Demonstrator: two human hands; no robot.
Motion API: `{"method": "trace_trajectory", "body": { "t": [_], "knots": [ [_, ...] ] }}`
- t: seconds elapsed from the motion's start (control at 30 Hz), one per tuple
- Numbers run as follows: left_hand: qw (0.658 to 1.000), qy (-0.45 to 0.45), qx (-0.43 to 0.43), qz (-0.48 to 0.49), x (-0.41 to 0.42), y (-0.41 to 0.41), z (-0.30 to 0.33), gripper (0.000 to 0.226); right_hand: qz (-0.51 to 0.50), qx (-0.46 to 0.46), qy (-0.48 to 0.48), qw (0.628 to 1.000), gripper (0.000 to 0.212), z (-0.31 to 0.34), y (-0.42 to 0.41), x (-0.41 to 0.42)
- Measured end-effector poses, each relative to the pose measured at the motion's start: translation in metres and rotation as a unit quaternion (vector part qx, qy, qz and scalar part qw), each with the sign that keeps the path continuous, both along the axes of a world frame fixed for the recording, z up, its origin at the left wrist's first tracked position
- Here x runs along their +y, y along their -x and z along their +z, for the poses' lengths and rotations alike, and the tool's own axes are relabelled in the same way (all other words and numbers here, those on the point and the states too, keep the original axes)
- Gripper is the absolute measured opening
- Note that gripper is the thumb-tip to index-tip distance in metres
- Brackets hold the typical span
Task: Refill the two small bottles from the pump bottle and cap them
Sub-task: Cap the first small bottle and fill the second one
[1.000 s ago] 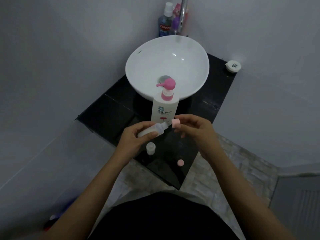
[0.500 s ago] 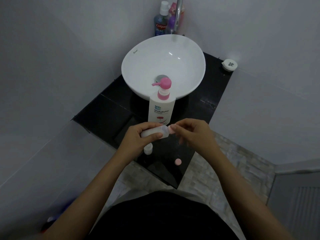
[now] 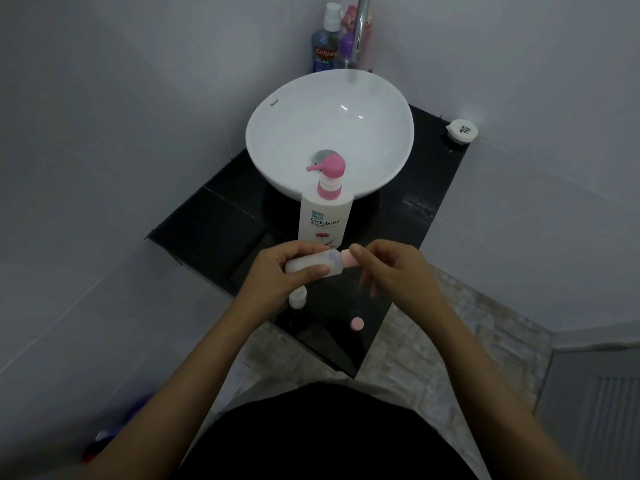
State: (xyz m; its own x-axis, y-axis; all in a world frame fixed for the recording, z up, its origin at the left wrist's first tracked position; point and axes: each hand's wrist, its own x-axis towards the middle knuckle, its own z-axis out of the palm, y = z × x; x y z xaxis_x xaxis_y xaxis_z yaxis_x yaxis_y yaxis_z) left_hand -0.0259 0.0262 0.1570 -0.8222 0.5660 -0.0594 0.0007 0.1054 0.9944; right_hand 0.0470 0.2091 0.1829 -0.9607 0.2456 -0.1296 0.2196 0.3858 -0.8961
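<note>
Since a second ago the pink cap [image 3: 347, 258] has gone from held clear of the neck to sitting on the mouth of the small bottle [image 3: 313, 262]. Left hand [image 3: 280, 271] is wrapped around that bottle, fingers and thumb clamped on its body, bottle lying roughly sideways with the neck pointing to the person's right. Right hand [image 3: 391, 268] pinches the cap with its fingertips [image 3: 356, 251]; other fingers spread loose below. Cannot tell how far the cap is screwed on.

Landmark: pump bottle [image 3: 325, 216], white with pink pump head, upright on the black counter [image 3: 214, 230], just in front of the white basin [image 3: 287, 133]. Held bottle is just in front of the pump bottle, above the counter. Second small bottle [image 3: 298, 298] stands uncapped on the counter, in front of the pump bottle, partly hidden under the left hand. Loose pink cap [image 3: 356, 323] lies on the counter, in front and slightly right of the pump bottle, apart from the second bottle.
</note>
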Motion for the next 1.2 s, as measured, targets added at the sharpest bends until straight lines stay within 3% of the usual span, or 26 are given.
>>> {"method": "trace_trajectory", "body": {
  "t": [0.17,0.23,0.33,0.47,0.5,0.6,0.7,0.93,1.03,1.2],
  "knots": [
    [1.000,0.004,-0.004,-0.001,-0.001,0.001,0.000,0.023,0.086,0.031,0.030,0.995,0.020,0.004,-0.003,0.010],
    [1.000,0.005,-0.005,-0.005,0.000,0.000,-0.001,0.022,0.057,0.017,0.038,0.997,0.015,0.002,-0.003,0.007],
    [1.000,0.000,-0.010,-0.012,0.001,-0.001,0.000,0.021,0.010,-0.013,0.002,1.000,0.041,0.001,-0.002,0.001],
    [1.000,-0.003,-0.010,-0.011,0.000,0.001,0.001,0.019,0.082,0.011,0.011,0.997,0.018,0.004,-0.006,0.006],
    [1.000,-0.001,-0.009,-0.010,-0.001,0.001,0.001,0.019,0.099,0.024,0.016,0.995,0.021,0.004,-0.007,0.009],
    [1.000,0.001,-0.013,-0.010,-0.001,0.001,0.001,0.022,0.068,0.030,0.036,0.997,0.014,0.006,-0.006,0.007],
    [1.000,-0.003,-0.019,-0.018,0.001,-0.001,0.003,0.030,0.020,0.007,0.006,1.000,0.034,0.007,-0.004,0.002],
    [1.000,-0.004,-0.019,-0.023,0.002,0.000,0.004,0.031,0.074,0.034,0.022,0.996,0.017,0.008,-0.008,0.011],
    [0.999,-0.004,-0.026,-0.029,0.004,-0.001,0.003,0.032,0.027,0.005,0.009,1.000,0.031,0.009,-0.008,0.004],
    [0.999,-0.004,-0.033,-0.025,0.005,-0.001,0.005,0.033,0.072,0.034,0.062,0.995,0.021,0.012,-0.014,0.007]
  ]
}}
